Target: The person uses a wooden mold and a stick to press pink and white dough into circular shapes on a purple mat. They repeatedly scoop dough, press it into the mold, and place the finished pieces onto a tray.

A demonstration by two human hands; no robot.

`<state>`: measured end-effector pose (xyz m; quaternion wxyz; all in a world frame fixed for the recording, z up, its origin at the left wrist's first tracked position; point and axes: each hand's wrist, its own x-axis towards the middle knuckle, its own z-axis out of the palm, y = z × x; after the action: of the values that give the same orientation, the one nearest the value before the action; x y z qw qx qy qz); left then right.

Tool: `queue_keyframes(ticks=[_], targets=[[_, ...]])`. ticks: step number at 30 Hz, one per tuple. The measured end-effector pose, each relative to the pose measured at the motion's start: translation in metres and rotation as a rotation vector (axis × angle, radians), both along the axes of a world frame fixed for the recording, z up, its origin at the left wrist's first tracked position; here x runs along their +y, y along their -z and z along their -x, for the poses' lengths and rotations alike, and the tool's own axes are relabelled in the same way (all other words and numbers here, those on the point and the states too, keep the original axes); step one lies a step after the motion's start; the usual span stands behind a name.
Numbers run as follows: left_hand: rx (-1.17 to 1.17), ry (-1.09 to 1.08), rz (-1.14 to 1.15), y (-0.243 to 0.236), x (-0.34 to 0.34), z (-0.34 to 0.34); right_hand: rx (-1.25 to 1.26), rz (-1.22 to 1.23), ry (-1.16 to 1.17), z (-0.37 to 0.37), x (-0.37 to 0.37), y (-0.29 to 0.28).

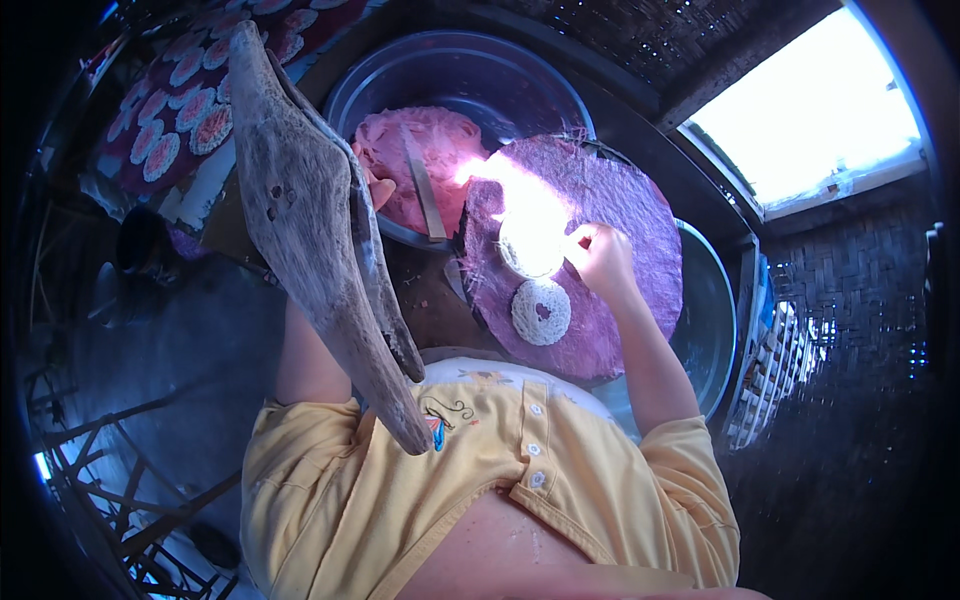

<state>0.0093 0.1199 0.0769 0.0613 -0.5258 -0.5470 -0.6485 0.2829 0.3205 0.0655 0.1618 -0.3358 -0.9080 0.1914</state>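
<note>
My right hand (603,258) rests at a round purple slab (630,200), its fingers curled in at the edge of a glaring sunlit white round piece (530,262). What those fingers hold, if anything, cannot be made out. Just below lies a white crumbly ring (558,312) with a small hole. A long, weathered, grey piece of wood (300,205) crosses the view and hides most of my left hand (376,188). Only a few fingertips show past its edge, beside a soft pink mass (395,135) in a dark basin (350,85). A flat blade-like strip (420,180) lies across the mass.
Several pink-and-white round pieces (195,105) lie spread on a dark red surface at the upper left. A second basin (715,300) sits under the slab's right side. Bright light enters through an opening (800,110) at the upper right, beside a woven wall (850,270).
</note>
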Motion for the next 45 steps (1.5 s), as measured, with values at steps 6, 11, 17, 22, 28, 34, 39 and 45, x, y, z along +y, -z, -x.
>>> queue_keyframes(ticks=[6,11,17,22,28,34,39,45], targets=[[-0.002,-0.009,0.0,-0.001,0.001,0.0,-0.105,0.125,0.109,0.018,0.021,-0.032],[0.008,-0.019,-0.008,-0.008,0.003,-0.001,-0.157,-0.006,0.266,0.055,0.053,-0.021],[0.024,-0.024,-0.005,-0.01,0.004,-0.001,-0.268,0.061,0.27,0.064,0.059,-0.009],[0.041,-0.046,-0.009,-0.011,0.01,-0.001,-0.305,0.089,0.283,0.061,0.052,-0.014],[0.209,-0.198,0.036,-0.021,0.039,-0.013,0.038,0.026,0.118,0.052,0.024,-0.043],[0.532,-0.281,0.088,-0.025,0.09,-0.042,0.284,1.577,-0.531,0.033,-0.016,-0.057],[-0.758,0.95,0.322,-0.047,0.135,-0.019,0.378,1.713,-0.432,0.02,0.003,-0.064],[-1.315,1.587,-0.273,-0.055,0.206,0.01,0.251,1.467,-0.239,-0.001,0.033,-0.075]])
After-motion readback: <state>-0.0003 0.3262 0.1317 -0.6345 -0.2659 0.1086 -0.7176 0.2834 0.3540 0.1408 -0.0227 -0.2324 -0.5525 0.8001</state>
